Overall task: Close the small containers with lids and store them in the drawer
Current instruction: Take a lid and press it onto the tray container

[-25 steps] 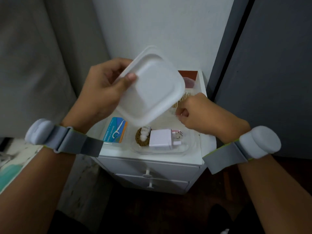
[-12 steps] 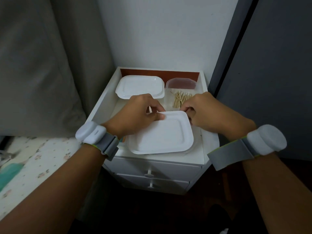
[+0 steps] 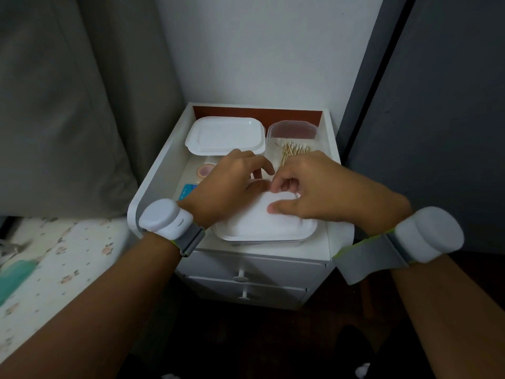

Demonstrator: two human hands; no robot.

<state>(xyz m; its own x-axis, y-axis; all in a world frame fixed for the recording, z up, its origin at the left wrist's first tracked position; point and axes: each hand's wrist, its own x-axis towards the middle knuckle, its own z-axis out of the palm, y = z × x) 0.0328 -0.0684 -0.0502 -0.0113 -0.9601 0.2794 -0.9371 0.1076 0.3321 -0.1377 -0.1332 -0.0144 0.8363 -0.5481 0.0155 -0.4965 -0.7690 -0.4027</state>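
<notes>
A white square lid [image 3: 262,225] lies on top of the clear container at the front of the tray-like top of a small white drawer unit [image 3: 161,170]. My left hand [image 3: 229,184] rests on the lid's far left part with fingers curled down onto it. My right hand [image 3: 308,190] presses the lid's far right part, thumb flat on its surface. Behind, a second container with a white lid [image 3: 225,136] sits at the back left. An uncovered clear container [image 3: 293,138] with cotton swabs [image 3: 293,153] stands at the back right.
A small roll of tape [image 3: 205,170] and a blue packet [image 3: 187,191] lie at the left of the tray. Two shut drawers with knobs [image 3: 240,279] are below. A grey cushion [image 3: 54,119] and patterned bedding [image 3: 54,258] are left; a dark door [image 3: 437,119] is right.
One second ago my left hand held the lid in the air above the container with the charger. It came down onto that container, and both hands now press on it.
</notes>
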